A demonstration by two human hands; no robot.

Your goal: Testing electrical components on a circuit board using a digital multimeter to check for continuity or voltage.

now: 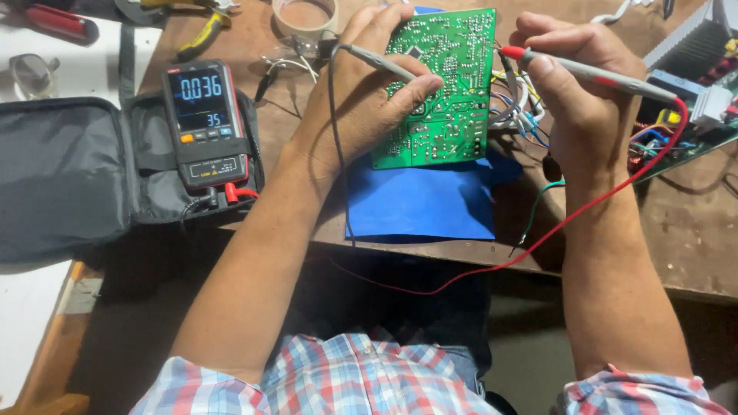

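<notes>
Green circuit board (442,88) stands between hands pinching probes, multimeter (205,123) just left.

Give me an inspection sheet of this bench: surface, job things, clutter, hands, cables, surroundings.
Surface: brown wooden bench, blue sheet under the work.
Job things: green circuit board held upright, solder side to the camera; meter lit, lying on an open grey case.
Clutter: tape roll, pliers, another board with parts at right.
Hands: left hand steadies the board and holds the black probe; right hand holds the red probe at the board's edge.
Cables: red lead and black lead hang over the bench edge.
Surroundings: white surface at left.
</notes>
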